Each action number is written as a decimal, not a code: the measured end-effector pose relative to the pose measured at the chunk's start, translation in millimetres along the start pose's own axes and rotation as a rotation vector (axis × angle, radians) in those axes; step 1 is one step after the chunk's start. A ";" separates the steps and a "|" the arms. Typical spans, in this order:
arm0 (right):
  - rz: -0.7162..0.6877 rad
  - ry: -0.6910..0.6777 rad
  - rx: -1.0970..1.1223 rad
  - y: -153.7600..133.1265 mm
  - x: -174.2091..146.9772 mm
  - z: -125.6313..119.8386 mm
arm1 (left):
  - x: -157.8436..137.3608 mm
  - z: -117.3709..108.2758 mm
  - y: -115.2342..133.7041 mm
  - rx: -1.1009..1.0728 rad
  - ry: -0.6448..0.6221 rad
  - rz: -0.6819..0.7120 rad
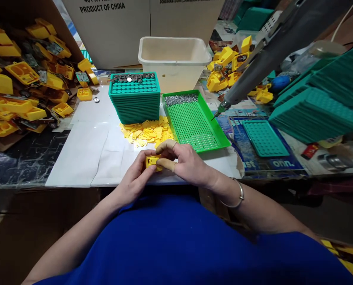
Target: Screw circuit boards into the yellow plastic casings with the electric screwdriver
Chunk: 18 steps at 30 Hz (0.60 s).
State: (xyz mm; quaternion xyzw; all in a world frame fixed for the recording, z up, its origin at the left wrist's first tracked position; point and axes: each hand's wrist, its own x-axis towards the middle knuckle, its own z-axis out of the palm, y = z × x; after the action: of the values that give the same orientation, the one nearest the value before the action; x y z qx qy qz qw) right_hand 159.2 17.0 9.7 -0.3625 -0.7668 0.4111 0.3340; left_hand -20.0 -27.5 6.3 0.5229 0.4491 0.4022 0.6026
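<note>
Near the table's front edge, my left hand (136, 174) is closed around a small yellow plastic toy housing (149, 164). My right hand (191, 164), with tan finger covers on its thumb and index finger, pinches a small flat yellow plastic piece (154, 161) against that housing. Fingers hide much of both parts. Just beyond the hands lies a loose pile of flat yellow pieces (146, 132). To its right, a bright green perforated tray (191, 120) holds small metal screws (182, 99) at its far end.
Behind the pile stand stacked teal trays (134, 109) and a white bin (176, 67). A powered screwdriver (225, 105) slants in over the green tray's right side. Yellow toy bodies (22, 75) fill the left; more (223, 67) lie back right. A teal tray (267, 138) lies right.
</note>
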 end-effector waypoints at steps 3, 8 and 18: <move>0.078 -0.023 -0.057 -5.7 2.4 -1.7 | -0.6 0.0 0.5 0.213 0.004 0.097; 0.183 -0.170 -0.314 -14.6 8.1 -7.8 | -2.4 -1.3 1.9 0.270 -0.022 0.153; -0.208 0.264 -0.492 -17.0 -13.7 -20.9 | 2.3 -2.4 5.1 -0.039 -0.079 -0.023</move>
State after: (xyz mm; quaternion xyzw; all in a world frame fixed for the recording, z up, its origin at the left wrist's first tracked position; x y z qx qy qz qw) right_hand 178.4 7.0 30.8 -0.4025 -0.8263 0.1258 0.3734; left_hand -21.8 -24.0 10.9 0.5214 0.4229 0.3830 0.6346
